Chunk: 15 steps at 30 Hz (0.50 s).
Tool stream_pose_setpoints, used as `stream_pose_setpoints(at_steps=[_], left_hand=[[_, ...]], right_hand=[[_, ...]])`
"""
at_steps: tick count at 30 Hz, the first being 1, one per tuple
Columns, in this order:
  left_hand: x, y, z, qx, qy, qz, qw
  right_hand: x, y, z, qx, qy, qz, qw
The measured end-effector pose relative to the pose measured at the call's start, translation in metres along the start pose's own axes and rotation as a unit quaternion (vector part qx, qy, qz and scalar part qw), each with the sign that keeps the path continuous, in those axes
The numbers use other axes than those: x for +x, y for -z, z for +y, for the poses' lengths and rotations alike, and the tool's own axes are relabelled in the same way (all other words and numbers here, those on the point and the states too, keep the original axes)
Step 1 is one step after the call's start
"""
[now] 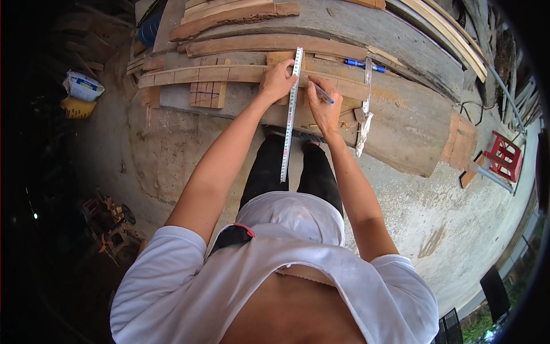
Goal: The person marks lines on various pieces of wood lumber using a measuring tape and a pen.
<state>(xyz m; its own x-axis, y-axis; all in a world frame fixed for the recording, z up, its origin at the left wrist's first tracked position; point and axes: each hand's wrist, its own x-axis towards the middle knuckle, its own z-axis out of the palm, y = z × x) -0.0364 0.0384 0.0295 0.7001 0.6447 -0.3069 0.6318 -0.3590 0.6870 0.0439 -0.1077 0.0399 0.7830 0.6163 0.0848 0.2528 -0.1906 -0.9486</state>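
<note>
The ruler [290, 114] is lying across the narrow plank [217, 73], its far end reaching just past the left hand [277, 80] and its near end hanging off the wood over the black trouser legs [263, 172]. From my station I am watching the left hand bearing down on the ruler, fingers curled over its left edge and pinning it against the plank. Just right of that hold, the right hand [324, 109] is pinching a pen [322, 93] between thumb and fingers, the tip pointing at the plank close beside the ruler's right edge. Beyond the pen grip a second blue pen [361, 64] is lying on the boards, with a thin metal strip [368, 80] next to it. Under both hands the thick grey slab [412, 120] is bearing the stacked planks, and well to the right of the pen hand a red stool [504, 156] is sitting on the concrete
</note>
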Motion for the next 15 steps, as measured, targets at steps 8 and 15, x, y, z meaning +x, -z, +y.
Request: stream_pose_setpoints(at_steps=[8, 15], left_hand=[[0.0016, -0.0015, -0.0034, -0.014, 0.013, -0.004, 1.0], [0.0017, -0.0008, -0.0034, -0.023, -0.003, -0.001, 1.0]], right_hand=[[0.0017, -0.0059, 0.0045, -0.013, 0.011, -0.002, 1.0], [0.0032, -0.0077, 0.0047, -0.012, 0.006, -0.002, 1.0]])
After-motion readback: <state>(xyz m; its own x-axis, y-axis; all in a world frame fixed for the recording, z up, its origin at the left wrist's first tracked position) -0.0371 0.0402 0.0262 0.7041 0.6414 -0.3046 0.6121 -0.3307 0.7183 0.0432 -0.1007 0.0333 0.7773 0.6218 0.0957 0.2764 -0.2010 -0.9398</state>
